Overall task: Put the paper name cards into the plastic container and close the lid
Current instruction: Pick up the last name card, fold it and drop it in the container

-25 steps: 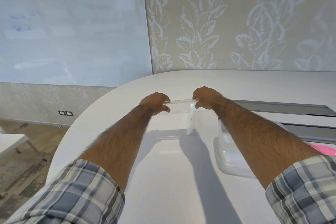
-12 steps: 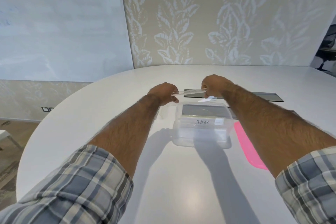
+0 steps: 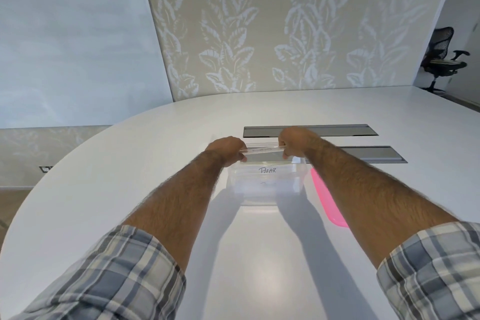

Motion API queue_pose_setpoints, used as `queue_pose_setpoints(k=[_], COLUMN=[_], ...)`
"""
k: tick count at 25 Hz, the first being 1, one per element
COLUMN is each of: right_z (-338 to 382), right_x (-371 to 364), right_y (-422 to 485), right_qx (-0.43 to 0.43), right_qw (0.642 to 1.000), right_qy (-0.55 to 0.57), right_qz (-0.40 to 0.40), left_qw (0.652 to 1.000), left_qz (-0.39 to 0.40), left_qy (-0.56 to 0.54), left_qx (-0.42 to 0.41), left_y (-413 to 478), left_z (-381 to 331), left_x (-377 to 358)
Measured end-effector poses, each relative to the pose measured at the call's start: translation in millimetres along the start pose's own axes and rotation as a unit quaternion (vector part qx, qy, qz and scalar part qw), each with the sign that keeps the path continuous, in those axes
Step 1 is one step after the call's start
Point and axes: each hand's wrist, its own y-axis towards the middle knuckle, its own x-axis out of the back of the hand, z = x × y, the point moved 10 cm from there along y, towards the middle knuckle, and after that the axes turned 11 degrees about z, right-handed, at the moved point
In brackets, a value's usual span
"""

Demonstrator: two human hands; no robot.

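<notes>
A clear plastic container (image 3: 259,199) stands open on the white table (image 3: 130,189). Inside it stands a paper name card (image 3: 268,170) marked "PEAR", with another card faintly visible below it. My left hand (image 3: 225,149) and my right hand (image 3: 294,141) pinch the two ends of a further name card (image 3: 263,149). That card is seen nearly edge-on, just above the container's far rim. A pink lid (image 3: 327,201) lies flat on the table, right of the container and partly hidden by my right forearm.
Two grey cable slots (image 3: 324,131) (image 3: 374,154) are set into the table behind the container. A whiteboard (image 3: 72,41) covers the left wall. A black office chair (image 3: 441,60) stands far right, beyond the table.
Both hands have carried the held card rightward from bare table to above the container and lowered it to the far rim. The camera view has followed.
</notes>
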Motion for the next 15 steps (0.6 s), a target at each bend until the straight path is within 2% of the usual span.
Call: queue_pose_setpoints(k=[15], right_z=[4], right_x=[-43], right_y=[-2], right_qx=[0.015], right_qw=[0.999], right_qy=[-0.026], right_qz=[0.035], left_qw=[0.996], left_qz=[0.057], left_qy=[0.073], left_qx=[-0.006], left_y=[11], left_z=[-14], left_x=[-36])
